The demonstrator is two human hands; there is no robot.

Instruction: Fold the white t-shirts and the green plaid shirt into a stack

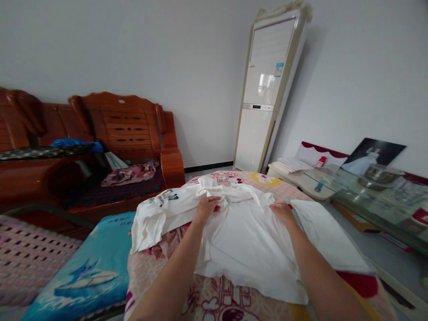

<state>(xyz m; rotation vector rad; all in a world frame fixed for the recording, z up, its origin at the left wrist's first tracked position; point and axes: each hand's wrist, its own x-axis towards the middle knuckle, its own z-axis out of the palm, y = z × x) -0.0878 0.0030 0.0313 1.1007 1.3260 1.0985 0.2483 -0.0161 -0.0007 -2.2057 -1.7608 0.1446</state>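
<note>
Head: garment (247,249) on patterned cloth (217,298), walls (200,67)

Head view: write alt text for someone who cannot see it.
A person's left hand and right hand touch a white garment spread on a patterned cloth. A flat white item lies to the right, a blue cushion to the left. Behind are a wooden chair and a tall white air conditioner.
</note>
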